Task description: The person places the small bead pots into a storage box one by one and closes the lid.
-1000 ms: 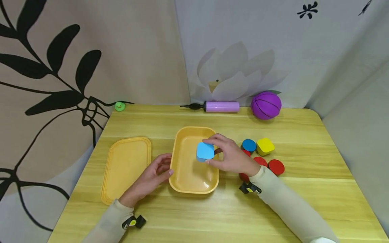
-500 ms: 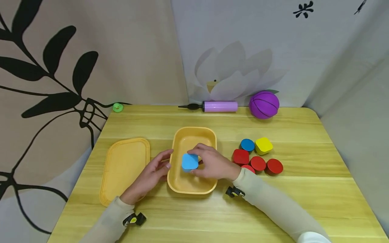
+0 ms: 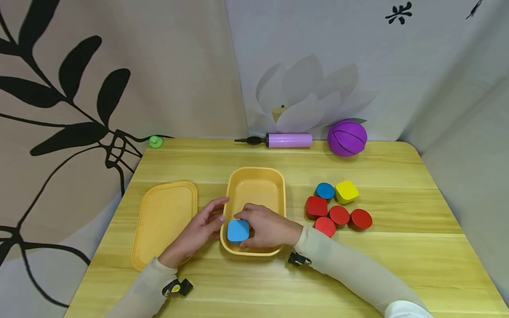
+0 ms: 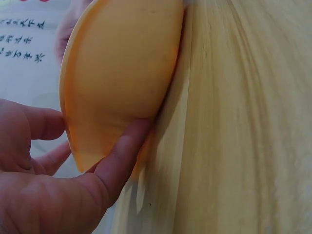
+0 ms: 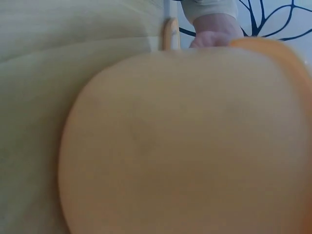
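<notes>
In the head view a yellow plastic container (image 3: 256,185) stands on the table. My right hand (image 3: 267,226) reaches into it and pinches a light blue rounded-square block (image 3: 238,230) between thumb and fingers, low in its near left corner. Whether the block touches the bottom I cannot tell. Against the container's left outer wall rests my left hand (image 3: 203,229). The left wrist view shows fingertips touching the wall (image 4: 122,63), the fingers fairly straight and not gripping. In the right wrist view the container's outer wall (image 5: 185,146) hides the right hand and the block.
Left lies a yellow lid (image 3: 165,221). Several red blocks, a blue round block (image 3: 325,191) and a yellow block (image 3: 347,191) sit to the right. Along the back are a purple hand pump (image 3: 289,140), a purple ball (image 3: 347,138) and a small green duck (image 3: 155,141).
My right hand has carried the light blue block left and toward the near side, from above the container's right part down into its near left corner. The left hand stays at the wall.
</notes>
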Available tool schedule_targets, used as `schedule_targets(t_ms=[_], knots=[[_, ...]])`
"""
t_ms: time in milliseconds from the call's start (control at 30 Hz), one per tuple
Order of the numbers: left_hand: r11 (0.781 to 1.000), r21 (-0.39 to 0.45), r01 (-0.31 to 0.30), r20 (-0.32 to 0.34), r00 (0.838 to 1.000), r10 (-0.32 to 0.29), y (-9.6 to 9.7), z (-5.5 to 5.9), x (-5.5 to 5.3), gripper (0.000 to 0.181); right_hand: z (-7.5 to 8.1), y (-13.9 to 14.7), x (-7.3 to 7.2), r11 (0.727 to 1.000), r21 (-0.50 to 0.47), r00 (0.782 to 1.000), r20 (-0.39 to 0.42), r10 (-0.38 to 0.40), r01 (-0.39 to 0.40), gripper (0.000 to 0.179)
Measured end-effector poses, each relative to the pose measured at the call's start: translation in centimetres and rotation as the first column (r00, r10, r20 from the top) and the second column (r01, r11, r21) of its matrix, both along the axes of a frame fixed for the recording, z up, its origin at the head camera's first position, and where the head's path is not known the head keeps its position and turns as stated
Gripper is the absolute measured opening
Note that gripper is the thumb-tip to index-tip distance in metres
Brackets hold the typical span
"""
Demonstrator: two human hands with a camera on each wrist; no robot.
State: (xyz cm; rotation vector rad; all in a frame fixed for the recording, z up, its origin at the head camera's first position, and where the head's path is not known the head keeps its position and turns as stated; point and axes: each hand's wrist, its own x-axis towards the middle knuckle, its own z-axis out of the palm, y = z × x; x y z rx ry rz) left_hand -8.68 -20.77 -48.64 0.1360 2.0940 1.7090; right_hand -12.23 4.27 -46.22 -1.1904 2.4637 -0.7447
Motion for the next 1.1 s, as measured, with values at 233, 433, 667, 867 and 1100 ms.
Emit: schedule_targets(t_ms=[233, 433, 667, 867, 1100], knots=[[1.000, -0.013, -0.006, 0.015, 1.000, 0.006, 0.1, -0.1, 0.1, 0.053, -0.1, 0.1, 0.1, 0.998, 0.020, 0.998, 0.006, 0.064, -0.065, 0.066], [1.000, -0.010, -0.004, 0.014, 1.000, 0.004, 0.2, 0.0, 0.1, 0.053, 0.2, 0.4, -0.2, 0.989, 0.059, 0.991, 0.030, 0.133, -0.134, 0.061], [1.000, 0.009, 0.001, 0.018, 1.000, -0.001, 0.0, -0.1, 0.0, 0.053, 0.3, 0.2, -0.7, 0.984, 0.086, 0.988, 0.022, 0.153, -0.155, 0.065], [1.000, 0.009, 0.008, 0.023, 1.000, -0.008, -0.1, -0.2, -0.1, 0.054, 0.3, 0.4, -0.7, 0.983, 0.084, 0.987, 0.032, 0.158, -0.160, 0.067], [1.000, -0.013, 0.000, 0.015, 1.000, 0.000, -0.1, -0.2, -0.1, 0.054, 1.2, 1.0, -0.7, 0.992, 0.035, 0.992, 0.054, 0.115, -0.117, 0.068]])
